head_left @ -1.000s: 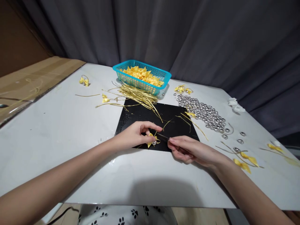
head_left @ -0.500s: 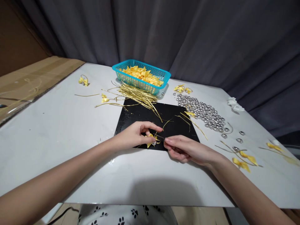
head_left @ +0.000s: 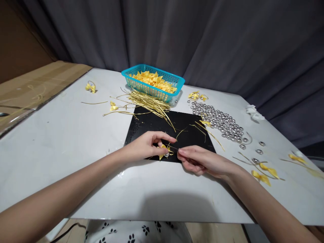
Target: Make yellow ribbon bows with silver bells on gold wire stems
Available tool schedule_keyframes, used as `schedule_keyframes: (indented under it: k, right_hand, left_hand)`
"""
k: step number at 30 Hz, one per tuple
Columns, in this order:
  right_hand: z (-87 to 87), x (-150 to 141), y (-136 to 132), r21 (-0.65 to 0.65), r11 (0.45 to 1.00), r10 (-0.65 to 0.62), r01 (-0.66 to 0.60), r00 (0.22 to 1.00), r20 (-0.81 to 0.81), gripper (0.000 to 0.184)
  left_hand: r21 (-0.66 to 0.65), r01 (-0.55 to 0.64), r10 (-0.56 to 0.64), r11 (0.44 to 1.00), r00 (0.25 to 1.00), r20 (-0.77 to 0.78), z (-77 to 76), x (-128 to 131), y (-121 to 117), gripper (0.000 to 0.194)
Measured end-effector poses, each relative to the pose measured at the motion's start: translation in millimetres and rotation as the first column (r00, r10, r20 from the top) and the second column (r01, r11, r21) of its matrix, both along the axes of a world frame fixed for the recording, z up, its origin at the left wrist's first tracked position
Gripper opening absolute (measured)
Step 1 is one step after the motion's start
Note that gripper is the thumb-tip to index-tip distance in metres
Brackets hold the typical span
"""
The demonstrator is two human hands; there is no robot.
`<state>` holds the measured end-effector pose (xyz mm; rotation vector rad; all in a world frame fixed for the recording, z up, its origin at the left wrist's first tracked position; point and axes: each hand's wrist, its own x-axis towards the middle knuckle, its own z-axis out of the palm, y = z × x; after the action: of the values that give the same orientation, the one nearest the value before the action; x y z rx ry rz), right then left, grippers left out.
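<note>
Over the front of a black mat (head_left: pixel 152 126), my left hand (head_left: pixel 149 145) holds a yellow ribbon bow (head_left: pixel 162 156) with its thumb, the index finger stretched out above. A silver bead (head_left: pixel 166 154) sits at the bow, and a small gold wire loop sticks out to its right. My right hand (head_left: pixel 197 158) pinches a thin wire (head_left: pixel 173 147) between thumb and index finger, its tip pointing left toward the bow. The left hand's other fingers are partly hidden behind the thumb.
A turquoise basket (head_left: pixel 179 84) of yellow bows stands at the back, a bundle of gold wires (head_left: pixel 149 103) before it. Silver beads (head_left: pixel 220 119) lie heaped at the right. Loose bows with wires (head_left: pixel 263 177) lie at front right, and a finished-looking bow ring (head_left: pixel 90 87) at far left.
</note>
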<state>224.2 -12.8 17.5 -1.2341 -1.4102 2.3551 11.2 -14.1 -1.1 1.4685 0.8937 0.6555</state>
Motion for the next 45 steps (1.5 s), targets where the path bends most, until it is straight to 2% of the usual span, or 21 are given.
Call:
schedule_keyframes:
  k: [12,45]
  right_hand:
    - [-1.2,0.7,0.1,-0.005,1.0,-0.001,0.001,0.999,-0.041,0.039]
    - [1.9,-2.5,0.3,-0.061,0.998,-0.012,0.01,0.999,-0.03,0.037]
  left_hand:
    - [0.001,-0.012,0.012,1.0,1.0,-0.006,2.5,0.5,-0.3,0.039]
    - [0.009,0.006,-0.006,1.0,1.0,-0.025,3.8,0.7,-0.9,0.041]
